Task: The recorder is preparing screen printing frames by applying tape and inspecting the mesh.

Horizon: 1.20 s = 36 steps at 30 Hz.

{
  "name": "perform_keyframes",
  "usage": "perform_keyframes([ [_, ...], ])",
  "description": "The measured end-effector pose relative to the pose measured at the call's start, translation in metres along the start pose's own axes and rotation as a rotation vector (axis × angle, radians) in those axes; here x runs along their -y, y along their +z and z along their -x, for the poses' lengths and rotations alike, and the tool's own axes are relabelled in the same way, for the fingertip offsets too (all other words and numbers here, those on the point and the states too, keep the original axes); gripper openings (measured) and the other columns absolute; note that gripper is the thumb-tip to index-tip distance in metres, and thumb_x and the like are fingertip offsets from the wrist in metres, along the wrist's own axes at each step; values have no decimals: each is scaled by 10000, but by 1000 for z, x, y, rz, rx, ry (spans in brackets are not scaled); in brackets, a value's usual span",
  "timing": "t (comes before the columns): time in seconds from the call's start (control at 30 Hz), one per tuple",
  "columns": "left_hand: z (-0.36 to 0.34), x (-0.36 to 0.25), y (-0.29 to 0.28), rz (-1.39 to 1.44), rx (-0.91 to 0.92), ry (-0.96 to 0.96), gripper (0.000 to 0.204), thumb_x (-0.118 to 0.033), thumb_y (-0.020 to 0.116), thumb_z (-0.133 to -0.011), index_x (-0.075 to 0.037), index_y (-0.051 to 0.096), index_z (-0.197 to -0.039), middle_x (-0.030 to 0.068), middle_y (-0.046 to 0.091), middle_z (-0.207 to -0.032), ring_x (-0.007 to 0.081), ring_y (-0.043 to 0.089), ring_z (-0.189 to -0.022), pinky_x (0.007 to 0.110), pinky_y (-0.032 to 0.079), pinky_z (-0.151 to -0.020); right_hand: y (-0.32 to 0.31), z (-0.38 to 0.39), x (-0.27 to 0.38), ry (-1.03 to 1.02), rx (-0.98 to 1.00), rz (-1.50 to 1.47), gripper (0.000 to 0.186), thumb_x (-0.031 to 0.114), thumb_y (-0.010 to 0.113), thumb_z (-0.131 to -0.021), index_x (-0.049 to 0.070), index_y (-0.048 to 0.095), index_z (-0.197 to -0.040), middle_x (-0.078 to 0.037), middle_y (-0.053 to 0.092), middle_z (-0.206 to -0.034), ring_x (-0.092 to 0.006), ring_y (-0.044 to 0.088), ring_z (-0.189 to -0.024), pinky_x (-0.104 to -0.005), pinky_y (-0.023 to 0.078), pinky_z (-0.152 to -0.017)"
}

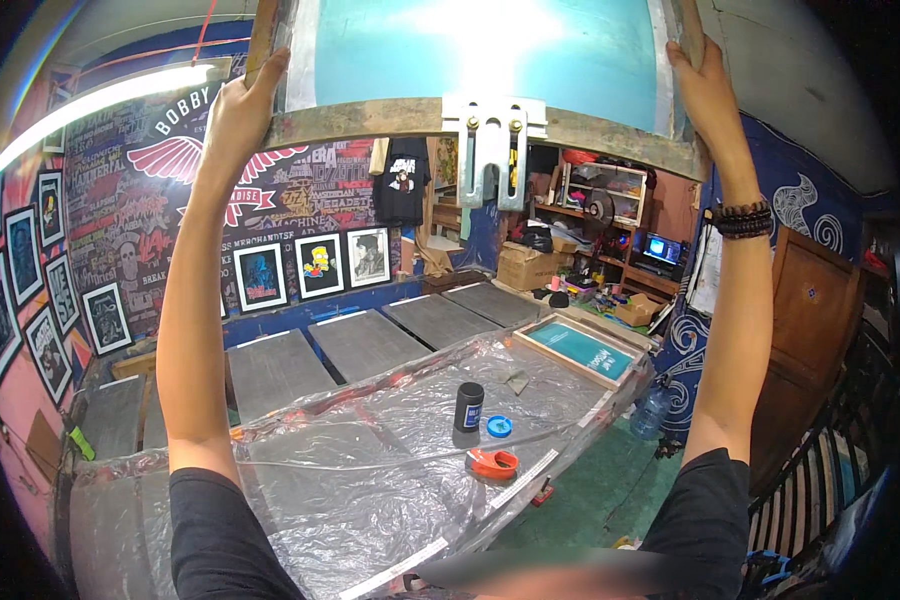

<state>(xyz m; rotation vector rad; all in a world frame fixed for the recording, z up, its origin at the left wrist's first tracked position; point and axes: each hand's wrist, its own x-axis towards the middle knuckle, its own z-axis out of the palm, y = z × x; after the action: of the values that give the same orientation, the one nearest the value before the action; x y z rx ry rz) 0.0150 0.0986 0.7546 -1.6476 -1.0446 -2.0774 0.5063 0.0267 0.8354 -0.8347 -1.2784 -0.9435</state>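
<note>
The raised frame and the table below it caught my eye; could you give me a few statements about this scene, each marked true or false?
1. The left hand and right hand both hold the raised frame. True.
2. The bracelets are on the left wrist. False: the bracelets are on the right wrist.
3. The black jar stands on the plastic-covered table. True.
4. The other frame hangs on the wall. False: the other frame lies flat.

A tube light [95, 105] glows near a lettered wall [330, 195]; the floor [590, 505] is green.
</note>
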Motion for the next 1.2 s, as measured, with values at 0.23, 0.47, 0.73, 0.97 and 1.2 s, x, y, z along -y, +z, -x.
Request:
perform_keyframes([
  [0.23,11,18,4,-49,42,-76,750,-700,520,-942,12,666,-762,49,501,-577,156,497,-569,361,392,-573,6,26,17,50,16,-44,722,483,569,-992,12,395,-1511,-307,604,-1337,-429,580,-1284,-426,429,-1079],
  [0.47,29,26,8,-86,24,-77,762,-712,480,-952,8,694,-823,71,565,-643,189,542,-645,379,425,-636,11,43,23,93,38,-40,715,473,566,-997,28,385,-1526,-304,605,-1342,-422,581,-1287,-428,443,-1065],
  [0.73,26,28,12,-58,65,-148,793,-728,467,-952,28,696,-871,102,615,-693,224,600,-691,384,455,-679,11,55,23,105,84,-56,704,484,559,-1003,53,387,-1532,-283,612,-1347,-423,604,-1255,-429,456,-1053],
  [0.97,30,26,16,-37,44,-133,769,-713,466,-955,19,700,-933,154,672,-792,281,651,-815,415,484,-804,21,53,14,90,81,-101,703,514,540,-996,87,367,-1528,-329,647,-1246,-484,638,-1171,-489,481,-1016],
  [1.2,45,12,11,-89,27,-117,697,-680,478,-966,-13,679,-924,124,650,-766,258,642,-789,411,485,-772,15,49,14,61,-35,-39,721,540,514,-1008,59,362,-1524,-322,654,-1228,-481,639,-1162,-467,494,-997],
])
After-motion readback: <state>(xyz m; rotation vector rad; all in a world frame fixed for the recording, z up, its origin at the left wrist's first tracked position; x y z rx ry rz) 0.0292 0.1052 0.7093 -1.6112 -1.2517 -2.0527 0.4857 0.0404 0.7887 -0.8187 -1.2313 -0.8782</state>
